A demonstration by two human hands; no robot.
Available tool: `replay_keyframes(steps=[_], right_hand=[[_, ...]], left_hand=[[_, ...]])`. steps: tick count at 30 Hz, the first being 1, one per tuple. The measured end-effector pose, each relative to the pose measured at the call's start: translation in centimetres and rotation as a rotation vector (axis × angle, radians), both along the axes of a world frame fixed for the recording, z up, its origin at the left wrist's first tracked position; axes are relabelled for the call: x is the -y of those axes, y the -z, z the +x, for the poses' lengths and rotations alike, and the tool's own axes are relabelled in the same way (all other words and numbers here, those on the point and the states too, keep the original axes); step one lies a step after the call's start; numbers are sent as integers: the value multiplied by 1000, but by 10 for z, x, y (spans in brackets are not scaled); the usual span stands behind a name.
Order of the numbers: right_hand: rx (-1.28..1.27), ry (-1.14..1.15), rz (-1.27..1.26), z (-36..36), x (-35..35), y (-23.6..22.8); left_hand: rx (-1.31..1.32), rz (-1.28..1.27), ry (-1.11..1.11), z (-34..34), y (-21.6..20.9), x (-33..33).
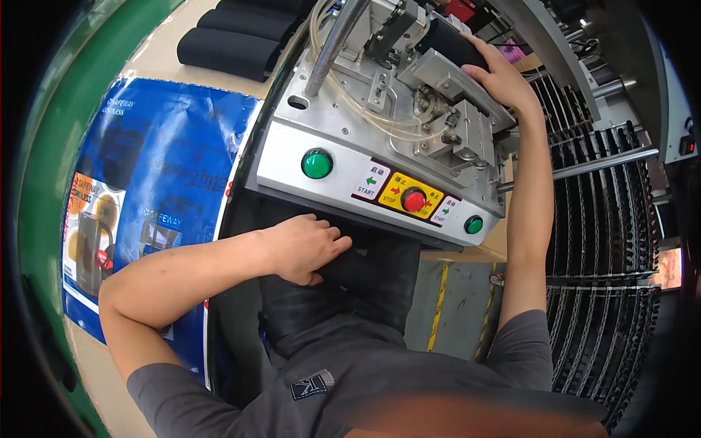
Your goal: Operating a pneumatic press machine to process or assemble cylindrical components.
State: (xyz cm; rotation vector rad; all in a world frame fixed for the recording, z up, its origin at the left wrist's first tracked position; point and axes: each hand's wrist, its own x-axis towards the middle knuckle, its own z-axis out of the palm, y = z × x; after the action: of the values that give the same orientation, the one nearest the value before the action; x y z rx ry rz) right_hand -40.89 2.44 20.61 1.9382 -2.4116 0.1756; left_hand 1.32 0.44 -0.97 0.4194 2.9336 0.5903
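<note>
My right hand reaches to the back right of a bench machine. Its fingers and thumb close around the end of a black, rounded piece that lies in the machine's metal fixture. My left hand is low over my lap, just in front of the machine's front panel. Its fingers are curled in, against dark material; whether they hold anything is hidden. The panel carries a green button at the left, a red button and a smaller green button at the right.
Several black curved pieces lie in a row at the back left. A blue printed sheet covers the table on the left. Metal posts and clear hoses stand over the machine. Black racks line the right side.
</note>
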Motion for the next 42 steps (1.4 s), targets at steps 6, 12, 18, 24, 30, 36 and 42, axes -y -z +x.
replay_keyframes(steps=[6, 12, 18, 24, 30, 36, 42], right_hand=[[135, 8, 51, -12, 4, -4], [106, -13, -8, -3, -1, -1], [238, 24, 105, 2, 5, -14], [191, 0, 57, 0, 3, -10], [103, -36, 5, 5, 3, 1], [221, 25, 40, -5, 6, -3], [145, -51, -42, -5, 1, 8]], left_hand=[[12, -16, 2, 1, 2, 0], [60, -24, 5, 0, -1, 3], [6, -14, 8, 4, 4, 4], [29, -15, 25, 2, 2, 3], [29, 12, 12, 2, 4, 3], [14, 23, 35, -4, 2, 0], [23, 59, 18, -6, 5, 3]])
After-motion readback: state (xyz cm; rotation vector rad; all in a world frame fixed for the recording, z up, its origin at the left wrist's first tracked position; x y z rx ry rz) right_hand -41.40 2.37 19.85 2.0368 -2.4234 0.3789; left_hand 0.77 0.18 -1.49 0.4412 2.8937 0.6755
